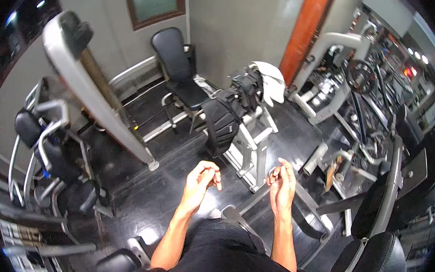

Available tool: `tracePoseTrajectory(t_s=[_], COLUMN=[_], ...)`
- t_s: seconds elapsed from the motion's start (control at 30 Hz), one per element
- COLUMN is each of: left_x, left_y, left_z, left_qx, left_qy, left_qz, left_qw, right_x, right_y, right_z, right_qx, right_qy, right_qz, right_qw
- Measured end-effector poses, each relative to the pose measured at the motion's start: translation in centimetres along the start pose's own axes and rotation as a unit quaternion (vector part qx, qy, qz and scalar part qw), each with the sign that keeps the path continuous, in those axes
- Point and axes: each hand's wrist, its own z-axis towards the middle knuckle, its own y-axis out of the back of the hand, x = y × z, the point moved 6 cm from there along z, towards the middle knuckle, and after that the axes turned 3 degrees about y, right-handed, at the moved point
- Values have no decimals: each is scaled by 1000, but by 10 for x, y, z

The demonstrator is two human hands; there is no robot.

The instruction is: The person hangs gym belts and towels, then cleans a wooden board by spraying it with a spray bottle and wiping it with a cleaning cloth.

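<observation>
My left hand (201, 183) is raised in front of my body, its fingers loosely bent and apart, with nothing visible in it. To its right, my right hand (281, 186) is held at about the same height; its fingers are half curled and I see nothing in them. Neither hand appears to touch anything. Beyond them stands a grey metal rack (250, 141). A black padded item with straps (224, 118), perhaps a vest or bag, hangs over it. A white cloth (270, 84) drapes over the rack's far end.
A black padded seat (187, 93) stands behind the rack. A tall grey machine column (95, 95) rises on the left, near another machine (49, 133). A weight machine (329, 78) fills the right. Black padding (375, 268) is close at my lower right.
</observation>
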Motion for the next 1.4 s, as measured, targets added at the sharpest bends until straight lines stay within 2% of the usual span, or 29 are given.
tracePoseTrajectory(t_s=[0.07, 0.1, 0.23, 0.43, 0.5, 0.57, 0.73, 0.8, 0.9, 0.97, 1.07, 1.2, 1.4], left_x=[-7, -6, 11, 35, 40, 45, 79, 80, 73, 71, 71, 71, 82], left_y=[-7, -9, -35, -62, -72, -77, -89, -97, -99, -89, -82, -85, -87], left_z=[1, 62, 101, 169, 191, 215, 278, 305, 345, 370, 403, 426, 447], left_qx=[12, 37, 34, 42, 60, 48, 51, 53, 28, 0, -32, -36, -10], left_qy=[-22, -29, 13, 46, 54, 47, 90, 79, 53, 54, 65, 91, 118], left_qz=[-16, 11, -24, -19, -22, -14, -13, -11, -16, -22, -4, 37, 41], left_qw=[1000, 999, 999, 998, 997, 998, 995, 995, 998, 998, 997, 995, 992], right_x=[12, 2, 25, 52, 58, 65, 87, 92, 84, 75, 48, 27, 4], right_y=[1, 10, 31, 59, 70, 78, 89, 94, 98, 90, 81, 39, 4], right_z=[-16, 35, 43, 63, 69, 79, 116, 141, 195, 235, 301, 365, 419], right_qx=[-16, -22, -53, -51, -76, -122, -144, -149, -111, -94, -34, 44, 146], right_qy=[20, 45, 65, 120, 124, 103, 135, 117, 98, 51, 34, 79, 102], right_qz=[-29, -3, -28, -118, -126, -196, -185, -247, -285, -321, -341, -457, -524], right_qw=[999, 999, 996, 984, 981, 967, 963, 950, 947, 941, 939, 885, 833])
